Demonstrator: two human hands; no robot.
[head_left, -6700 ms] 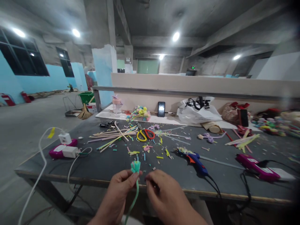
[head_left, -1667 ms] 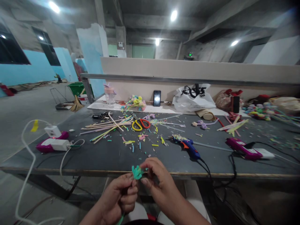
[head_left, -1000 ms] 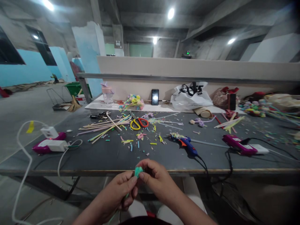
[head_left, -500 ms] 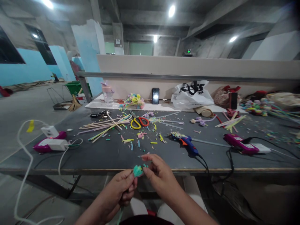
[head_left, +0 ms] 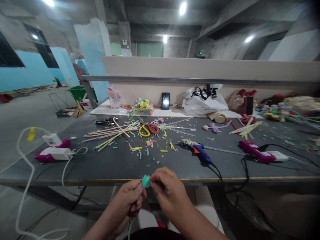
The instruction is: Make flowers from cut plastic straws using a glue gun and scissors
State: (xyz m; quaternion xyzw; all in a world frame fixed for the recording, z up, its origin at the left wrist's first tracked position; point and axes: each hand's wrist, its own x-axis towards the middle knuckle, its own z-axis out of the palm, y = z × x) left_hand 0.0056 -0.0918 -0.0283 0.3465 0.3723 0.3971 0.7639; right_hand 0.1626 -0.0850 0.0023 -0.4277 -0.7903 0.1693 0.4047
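1. Table (head_left: 105, 170) spanned mid-frame; left hand (head_left: 128, 196) and right hand (head_left: 170, 190) were bottom centre, at its near edge, flower piece (head_left: 145, 181) between them.
2. Scissors (head_left: 148, 125) lay mid-table, sticks (head_left: 113, 132) just left, offcuts (head_left: 163, 151) nearer the frame's bottom.
3. Glue gun (head_left: 205, 156) lay right of centre, power strip (head_left: 256, 151) farther right.
4. Behind, left to right, came bottle (head_left: 114, 102), bouquet (head_left: 144, 106), phone (head_left: 165, 101), plastic bag (head_left: 203, 104).

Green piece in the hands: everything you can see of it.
The green piece is a small, mint-green, rounded tuft, soft-looking, its finer detail blurred. The left hand pinches it at its lower left; the right hand's fingertips meet its right side, grip unclear. A thin green stem shows below the left hand; any join is hidden. In view, the tuft overlaps the tabletop's near edge.
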